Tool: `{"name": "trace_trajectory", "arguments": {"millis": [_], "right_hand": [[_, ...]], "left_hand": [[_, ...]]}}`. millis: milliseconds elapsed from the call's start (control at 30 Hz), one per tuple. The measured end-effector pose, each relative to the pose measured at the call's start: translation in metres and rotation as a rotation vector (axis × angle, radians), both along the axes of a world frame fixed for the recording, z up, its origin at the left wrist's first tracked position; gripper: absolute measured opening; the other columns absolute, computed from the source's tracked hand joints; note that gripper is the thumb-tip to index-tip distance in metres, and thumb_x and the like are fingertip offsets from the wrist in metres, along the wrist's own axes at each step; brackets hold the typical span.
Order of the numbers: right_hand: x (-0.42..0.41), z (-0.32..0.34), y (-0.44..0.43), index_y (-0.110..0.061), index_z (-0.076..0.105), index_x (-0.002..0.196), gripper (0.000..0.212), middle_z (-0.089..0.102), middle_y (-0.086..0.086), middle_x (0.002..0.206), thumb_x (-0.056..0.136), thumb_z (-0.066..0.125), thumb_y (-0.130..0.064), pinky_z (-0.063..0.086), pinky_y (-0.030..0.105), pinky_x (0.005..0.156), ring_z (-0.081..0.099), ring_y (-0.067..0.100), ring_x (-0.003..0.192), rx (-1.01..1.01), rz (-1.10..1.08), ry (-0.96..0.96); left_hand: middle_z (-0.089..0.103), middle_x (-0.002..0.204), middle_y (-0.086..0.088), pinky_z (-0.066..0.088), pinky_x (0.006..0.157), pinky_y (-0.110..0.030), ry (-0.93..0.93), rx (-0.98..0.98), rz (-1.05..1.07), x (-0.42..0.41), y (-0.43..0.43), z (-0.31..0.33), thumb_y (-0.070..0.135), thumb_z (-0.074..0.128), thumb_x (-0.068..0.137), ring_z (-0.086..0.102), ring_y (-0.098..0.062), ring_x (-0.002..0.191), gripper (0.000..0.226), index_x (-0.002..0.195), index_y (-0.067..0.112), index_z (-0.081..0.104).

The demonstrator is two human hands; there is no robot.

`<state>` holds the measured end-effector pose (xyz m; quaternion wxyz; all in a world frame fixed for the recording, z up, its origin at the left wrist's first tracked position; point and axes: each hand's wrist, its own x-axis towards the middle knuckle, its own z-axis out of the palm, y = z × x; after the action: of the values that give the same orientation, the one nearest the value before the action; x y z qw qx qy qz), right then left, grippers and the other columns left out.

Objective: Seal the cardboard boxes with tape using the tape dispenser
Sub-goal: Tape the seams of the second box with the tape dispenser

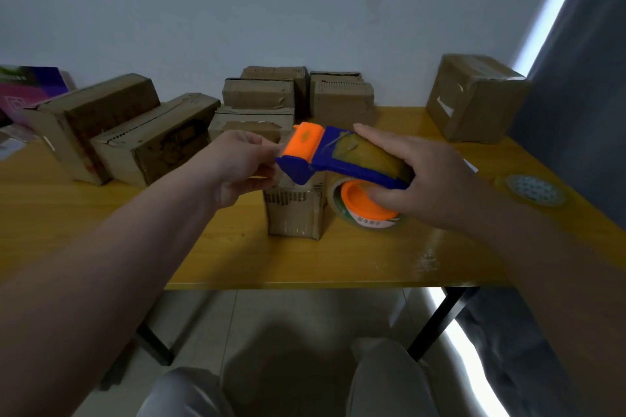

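Note:
A blue and orange tape dispenser [325, 154] with a tape roll on an orange hub [364, 206] hangs above a small upright cardboard box [294, 213] near the middle of the yellow table [101, 220]. My right hand [416, 176] grips the dispenser over its top, with fingers curled under the roll. My left hand [242, 164] pinches the clear tape end just left of the dispenser's orange front plate, above the box top. The box top is mostly hidden by the dispenser.
Several cardboard boxes stand along the back: two long ones at the left [135, 135], a stack in the middle [267, 98], one at the right [474, 98]. A spare tape roll [535, 189] lies flat at the right. A purple box [30, 88] sits far left.

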<state>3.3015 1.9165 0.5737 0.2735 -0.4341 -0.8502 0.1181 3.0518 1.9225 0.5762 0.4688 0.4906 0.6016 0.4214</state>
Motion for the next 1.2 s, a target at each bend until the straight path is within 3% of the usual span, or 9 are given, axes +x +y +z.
{"name": "trace_trajectory", "arguments": {"millis": [167,333,567,867,1067,1200], "right_hand": [[-0.002,0.011,-0.004,-0.051,0.034,0.138,0.074,0.058,-0.003,0.107,0.077,0.068,-0.026,0.045,0.012,0.059,0.055,0.001,0.076,-0.079,0.081,-0.021],[0.023,0.016,-0.004,-0.060,0.038,0.125,0.072,0.059,-0.007,0.104,0.072,0.067,-0.020,0.045,0.017,0.055,0.054,0.004,0.070,-0.089,0.040,-0.018],[0.040,0.006,0.005,-0.063,0.039,0.120,0.078,0.053,-0.014,0.097,0.074,0.071,-0.008,0.039,0.024,0.061,0.050,0.001,0.074,-0.106,0.053,-0.086],[0.045,-0.008,0.015,-0.055,0.039,0.123,0.082,0.048,-0.017,0.090,0.074,0.070,0.003,0.035,0.002,0.064,0.047,-0.010,0.079,-0.096,0.064,-0.097],[0.046,-0.011,0.021,-0.059,0.037,0.122,0.083,0.050,-0.011,0.094,0.076,0.069,0.002,0.034,0.019,0.062,0.047,-0.001,0.078,-0.101,0.050,-0.102],[0.046,-0.014,0.024,-0.059,0.037,0.122,0.082,0.051,-0.008,0.098,0.077,0.069,0.002,0.033,0.019,0.062,0.047,-0.001,0.078,-0.116,0.042,-0.102]], "left_hand": [[0.063,0.054,0.003,0.048,0.049,-0.022,-0.027,-0.078,-0.006,-0.008,-0.003,-0.002,0.013,0.056,0.090,0.056,-0.010,0.056,0.012,0.081,0.011,0.063],[0.058,0.077,-0.005,0.049,0.062,-0.028,-0.012,-0.033,0.197,-0.041,-0.007,-0.008,0.014,0.060,0.090,0.055,-0.017,0.072,0.007,0.087,0.009,0.063],[0.056,0.073,-0.003,0.050,0.060,-0.028,-0.020,-0.039,0.261,-0.033,-0.009,-0.033,0.017,0.063,0.089,0.054,-0.015,0.067,0.008,0.085,0.010,0.061],[0.055,0.076,-0.003,0.048,0.059,-0.026,-0.019,0.010,0.328,-0.023,-0.007,-0.055,0.026,0.064,0.088,0.052,-0.015,0.069,0.017,0.085,0.010,0.059],[0.055,0.075,-0.002,0.047,0.058,-0.026,-0.035,0.014,0.340,-0.023,-0.004,-0.057,0.025,0.064,0.088,0.051,-0.014,0.067,0.015,0.083,0.012,0.057],[0.054,0.073,-0.002,0.046,0.057,-0.026,-0.044,0.011,0.335,-0.023,-0.002,-0.061,0.024,0.064,0.089,0.050,-0.014,0.066,0.015,0.082,0.012,0.057]]}}
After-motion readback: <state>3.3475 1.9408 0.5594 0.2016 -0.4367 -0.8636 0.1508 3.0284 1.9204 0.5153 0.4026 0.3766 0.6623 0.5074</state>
